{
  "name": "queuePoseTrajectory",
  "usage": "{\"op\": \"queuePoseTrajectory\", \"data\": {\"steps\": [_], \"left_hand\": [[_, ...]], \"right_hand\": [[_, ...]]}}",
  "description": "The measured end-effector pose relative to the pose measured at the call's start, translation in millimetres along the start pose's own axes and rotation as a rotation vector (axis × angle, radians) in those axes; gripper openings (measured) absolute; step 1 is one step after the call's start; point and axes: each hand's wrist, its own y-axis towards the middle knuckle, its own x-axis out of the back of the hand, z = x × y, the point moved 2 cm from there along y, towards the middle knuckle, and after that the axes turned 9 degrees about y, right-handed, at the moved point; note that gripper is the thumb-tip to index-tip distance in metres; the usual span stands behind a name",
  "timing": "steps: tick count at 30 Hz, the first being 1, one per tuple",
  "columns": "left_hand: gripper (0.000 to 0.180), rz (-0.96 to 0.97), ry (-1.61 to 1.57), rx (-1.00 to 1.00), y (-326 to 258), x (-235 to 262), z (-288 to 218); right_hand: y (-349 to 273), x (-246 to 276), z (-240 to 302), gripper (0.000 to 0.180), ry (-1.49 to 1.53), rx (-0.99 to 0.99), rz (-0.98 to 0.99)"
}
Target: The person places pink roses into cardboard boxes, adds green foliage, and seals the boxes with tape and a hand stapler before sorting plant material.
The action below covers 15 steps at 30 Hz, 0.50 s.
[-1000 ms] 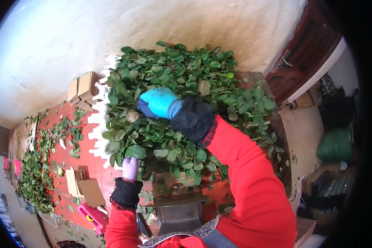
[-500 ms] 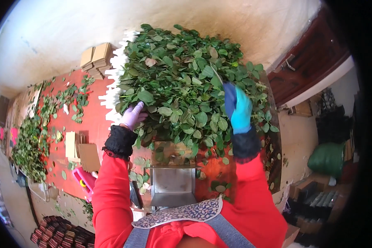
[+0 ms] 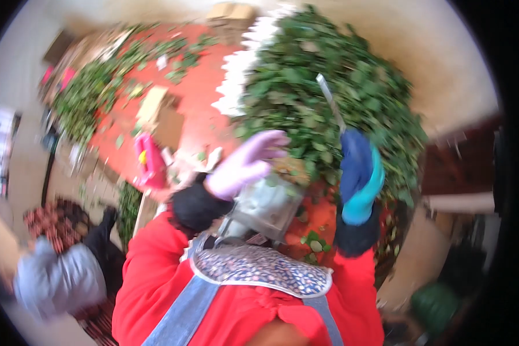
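Observation:
My left hand point(image 3: 243, 167), in a lilac glove, is raised above a metal stand point(image 3: 265, 209) at the table's near edge. Its fingers are apart and nothing is in them. My right hand point(image 3: 360, 176), in a blue and teal glove, is closed around a knife point(image 3: 332, 104); the handle is hidden in the fist and the thin, pale blade points up and away. Just beyond both hands lies a large heap of leafy green stems point(image 3: 328, 81). White, jagged pieces point(image 3: 236, 75) line the heap's left side. The picture is smeared by motion.
On the red table point(image 3: 199, 124) are cardboard pieces point(image 3: 168, 128), a pink tape dispenser point(image 3: 150, 161) and scattered leaves point(image 3: 78, 112). Folded cardboard point(image 3: 230, 22) is stacked at the back. A person in grey point(image 3: 60, 277) is at the lower left. A dark red door point(image 3: 461, 161) stands at right.
The view has swung left. My left hand has come away from the leaves toward me, over the metal stand. My right hand still holds the knife, now drawn back from the heap.

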Motion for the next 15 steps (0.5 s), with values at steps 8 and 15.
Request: {"op": "queuePoseTrajectory", "data": {"steps": [8,15], "left_hand": [[0.025,-0.666,0.012,-0.072,-99.8,107.0,33.5],[0.029,-0.958,1.489,0.819,-227.8,400.8,145.1]], "right_hand": [[-44.4,-128.5,77.7,0.05,-0.481,0.313,1.057],[-67.6,-98.3,69.4,0.043,-0.709,0.108,0.714]]}}
